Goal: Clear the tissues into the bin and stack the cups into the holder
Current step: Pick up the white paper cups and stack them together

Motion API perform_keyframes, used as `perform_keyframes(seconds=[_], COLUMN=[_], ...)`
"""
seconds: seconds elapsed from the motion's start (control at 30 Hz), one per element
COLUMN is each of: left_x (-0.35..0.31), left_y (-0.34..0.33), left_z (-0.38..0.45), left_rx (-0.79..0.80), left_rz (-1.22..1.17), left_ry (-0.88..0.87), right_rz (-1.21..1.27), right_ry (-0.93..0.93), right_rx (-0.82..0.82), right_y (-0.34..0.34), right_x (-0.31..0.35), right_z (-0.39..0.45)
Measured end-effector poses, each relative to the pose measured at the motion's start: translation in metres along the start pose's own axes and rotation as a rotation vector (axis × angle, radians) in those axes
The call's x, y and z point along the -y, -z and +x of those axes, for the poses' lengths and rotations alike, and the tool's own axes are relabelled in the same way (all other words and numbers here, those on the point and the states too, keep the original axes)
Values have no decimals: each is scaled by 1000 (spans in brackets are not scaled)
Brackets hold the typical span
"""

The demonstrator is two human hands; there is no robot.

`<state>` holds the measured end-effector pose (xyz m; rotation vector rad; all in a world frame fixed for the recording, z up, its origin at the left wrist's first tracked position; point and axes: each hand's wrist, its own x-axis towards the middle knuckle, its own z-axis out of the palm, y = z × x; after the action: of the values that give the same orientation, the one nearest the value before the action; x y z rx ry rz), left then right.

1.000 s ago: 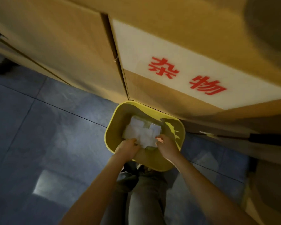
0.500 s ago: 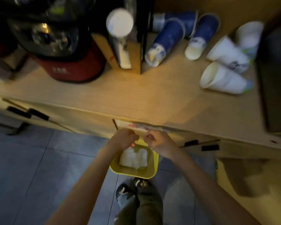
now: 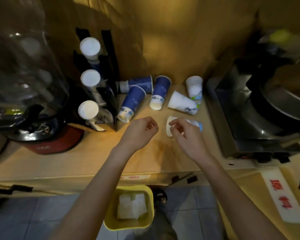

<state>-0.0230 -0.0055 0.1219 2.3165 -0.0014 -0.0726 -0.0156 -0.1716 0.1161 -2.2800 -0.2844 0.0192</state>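
Note:
White tissues lie inside the yellow bin on the floor below the counter edge. Several paper cups lie tipped on the wooden counter: three blue ones and three white ones. A black cup holder at the left carries three stacks with white cup bottoms facing me. My left hand hovers over the counter, fingers loosely curled and holding nothing. My right hand is at the nearest white cup, fingertips on its rim; the grip is unclear.
A red-based blender with a clear jar stands at the left. A dark metal appliance fills the right side of the counter. Cabinet fronts with red-lettered labels sit below, and a grey tiled floor.
Both hands rose from the bin, leaving the tissues inside, and moved up over the counter. The view lifted from the floor to the cups. My right hand reached the nearest white cup.

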Motion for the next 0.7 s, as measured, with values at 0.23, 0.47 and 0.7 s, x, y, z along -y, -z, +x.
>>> perform_keyframes(seconds=[0.23, 0.47, 0.7], left_x=[-14, 2, 23], left_y=[-63, -112, -137], left_z=[53, 94, 115], left_rx=[18, 185, 237], left_rz=[69, 276, 398], left_ry=[-67, 16, 51], right_rz=[18, -53, -252], right_ry=[-148, -197, -70], right_rx=[-102, 50, 132], right_y=[29, 22, 17], right_x=[-75, -132, -160], right_z=[30, 70, 143])
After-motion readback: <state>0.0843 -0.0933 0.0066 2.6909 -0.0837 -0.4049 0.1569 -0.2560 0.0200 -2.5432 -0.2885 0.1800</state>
